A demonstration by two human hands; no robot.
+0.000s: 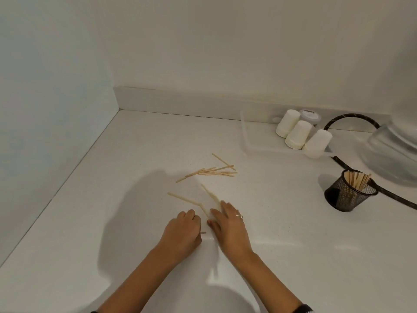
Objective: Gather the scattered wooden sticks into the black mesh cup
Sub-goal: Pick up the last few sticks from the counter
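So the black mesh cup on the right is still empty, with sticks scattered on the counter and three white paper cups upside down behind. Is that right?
Not quite. The head view shows the black mesh cup already holds a bundle of wooden sticks standing in it. The rest holds: sticks lie scattered on the counter, and three white paper cups stand upside down behind.

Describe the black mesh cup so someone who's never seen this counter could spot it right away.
Start at the white countertop and look to its right side, in front of the three upturned white paper cups. There, beside a black cable, stands the black mesh cup. It is the only dark, see-through container, and pale wooden sticks stand upright inside it.
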